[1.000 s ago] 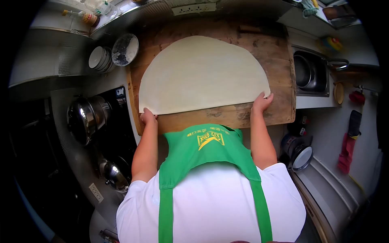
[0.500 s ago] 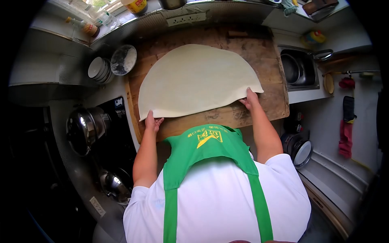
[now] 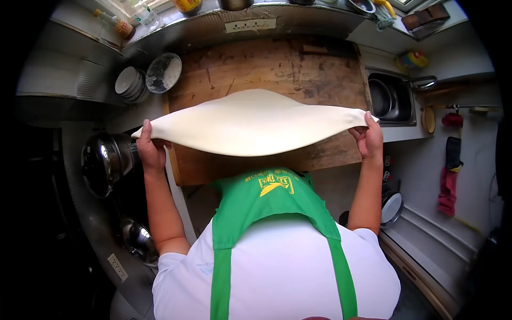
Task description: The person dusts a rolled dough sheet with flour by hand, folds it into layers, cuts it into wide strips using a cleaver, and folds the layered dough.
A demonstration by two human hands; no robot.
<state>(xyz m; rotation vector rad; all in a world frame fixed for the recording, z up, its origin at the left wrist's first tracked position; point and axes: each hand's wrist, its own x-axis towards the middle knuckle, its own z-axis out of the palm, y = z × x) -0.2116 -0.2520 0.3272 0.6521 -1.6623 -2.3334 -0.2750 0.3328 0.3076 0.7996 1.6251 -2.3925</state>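
Note:
A wide, pale sheet of rolled dough (image 3: 256, 125) is stretched sideways between my two hands over the wooden board (image 3: 250, 64). My left hand (image 3: 152, 152) pinches its left corner, just past the board's left edge. At the opposite end, my right hand (image 3: 369, 140) grips the right corner near the sink. Both ends are raised, and the front edge sags in a curve between them. The dough's middle bulges toward the back of the board; whether it touches the wood there I cannot tell.
Left of the board stand a floury bowl (image 3: 164, 73) and stacked bowls (image 3: 129, 82). A sink (image 3: 392, 96) lies to the right. Lidded metal pots (image 3: 101, 165) are at the left. Bottles (image 3: 114, 24) line the windowsill.
Both hands have lifted the dough's corners and moved outward, apart from each other. The sheet went from a broad half-round lying on the board to a narrower, longer stretched shape.

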